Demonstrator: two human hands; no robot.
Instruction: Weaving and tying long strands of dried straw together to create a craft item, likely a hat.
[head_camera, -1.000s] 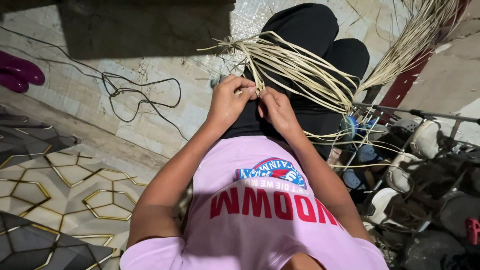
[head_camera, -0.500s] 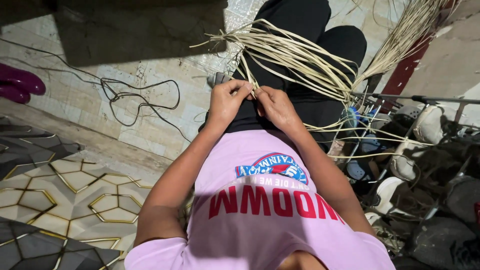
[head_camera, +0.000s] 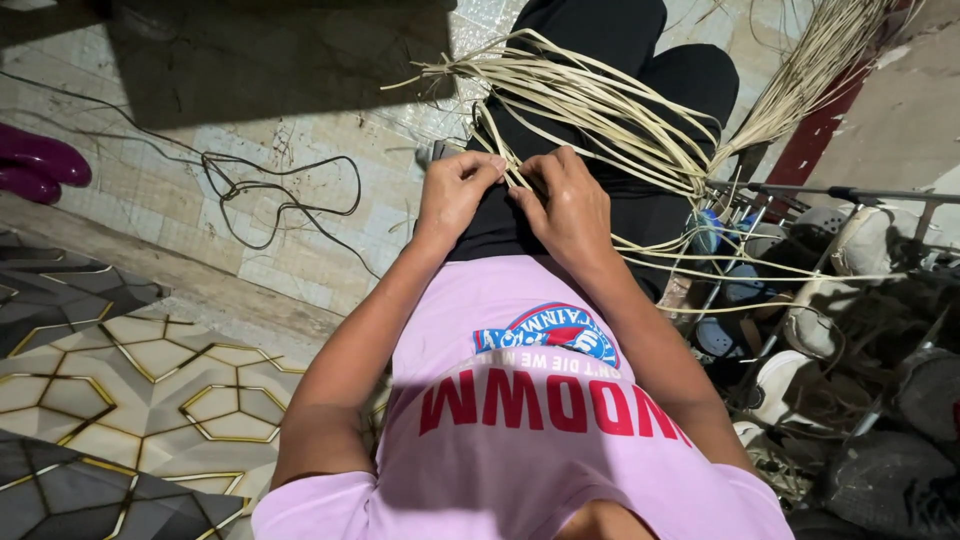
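Both hands sit together over the lap, pinching strands. Left hand (head_camera: 455, 195) is closed, thumb and fingertips nipping the pale flat cane strips (head_camera: 590, 100) where they cross; right hand (head_camera: 572, 205) is curled shut on the same strips just beside it, so the crossing stays tight between the two grips. Strips rest across the black-trousered legs (head_camera: 620, 50), loose ends fanning left and right; too many to count.

Left to right: two purple rubber boots (head_camera: 40, 160) on the floor edge, one tangled black cable (head_camera: 280, 190) on the pale tiled floor (head_camera: 150, 200), one hexagon-patterned mat (head_camera: 130, 380), one pink printed T-shirt (head_camera: 520, 420), one metal shoe rack (head_camera: 850, 300) holding several shoes, count unclear.
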